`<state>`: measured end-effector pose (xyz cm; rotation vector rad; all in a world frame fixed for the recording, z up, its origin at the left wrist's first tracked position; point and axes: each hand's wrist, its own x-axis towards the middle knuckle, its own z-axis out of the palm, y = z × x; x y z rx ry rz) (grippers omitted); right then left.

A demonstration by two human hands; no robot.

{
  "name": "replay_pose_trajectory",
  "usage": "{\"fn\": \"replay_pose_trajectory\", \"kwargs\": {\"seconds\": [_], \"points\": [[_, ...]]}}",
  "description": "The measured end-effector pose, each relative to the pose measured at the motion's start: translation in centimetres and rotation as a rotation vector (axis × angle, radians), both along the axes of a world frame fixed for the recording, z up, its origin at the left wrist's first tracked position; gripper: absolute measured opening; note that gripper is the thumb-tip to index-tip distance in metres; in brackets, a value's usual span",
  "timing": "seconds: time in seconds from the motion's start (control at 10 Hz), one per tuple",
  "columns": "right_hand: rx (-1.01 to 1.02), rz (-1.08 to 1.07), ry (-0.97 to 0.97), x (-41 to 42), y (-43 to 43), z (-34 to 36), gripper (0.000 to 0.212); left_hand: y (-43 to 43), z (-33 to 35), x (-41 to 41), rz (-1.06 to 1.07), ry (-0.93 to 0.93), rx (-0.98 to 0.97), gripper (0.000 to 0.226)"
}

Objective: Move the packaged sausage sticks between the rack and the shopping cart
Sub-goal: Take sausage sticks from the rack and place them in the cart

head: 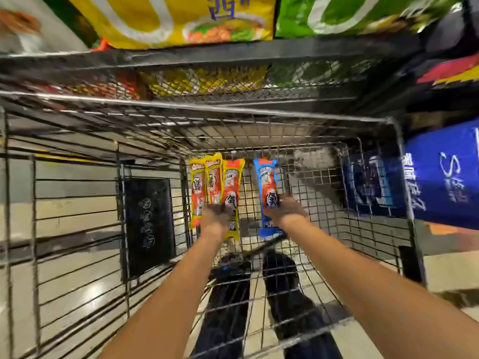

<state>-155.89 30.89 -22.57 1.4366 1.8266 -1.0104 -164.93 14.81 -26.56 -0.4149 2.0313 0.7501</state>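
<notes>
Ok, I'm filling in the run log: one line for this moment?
left hand: holds yellow and orange packs | right hand: holds blue pack | place: inside cart

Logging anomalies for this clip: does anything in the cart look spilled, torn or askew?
Nothing stands out. The left hand holds three yellow-orange packs side by side, the right hand one blue pack; all look intact inside the cart.

Inside shopping cart [181, 106]: three sausage packs [213, 182] in left hand [216, 216], left of single sausage pack [268, 187] in right hand [286, 211]; rack [207, 54] behind cart, noodle bags [160, 22] on it.
</notes>
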Motion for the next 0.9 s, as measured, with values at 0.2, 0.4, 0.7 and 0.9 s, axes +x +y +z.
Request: {"fn": "replay_pose_trajectory", "kwargs": {"seconds": [0.2, 0.4, 0.7, 0.9], "points": [[0.117, 0.005, 0.023, -1.2, -0.7, -6.8, 0.033, 1.5, -6.1, -0.8, 0.088, 0.111, 0.098, 0.017], [0.196, -0.035, 0.026, -1.9, -1.6, -10.6, 0.030, 1.1, -10.4, -0.2, -0.103, 0.238, 0.013, 0.028], [0.189, -0.096, 0.066, -1.9, -2.5, -13.8, 0.045, 1.8, -11.7, -0.1, -0.292, 0.356, -0.188, 0.048], [0.149, -0.211, 0.142, -1.5, -3.0, -14.0, 0.045, 1.7, -11.2, 0.3, -0.295, 0.338, -0.162, 0.058]]}}
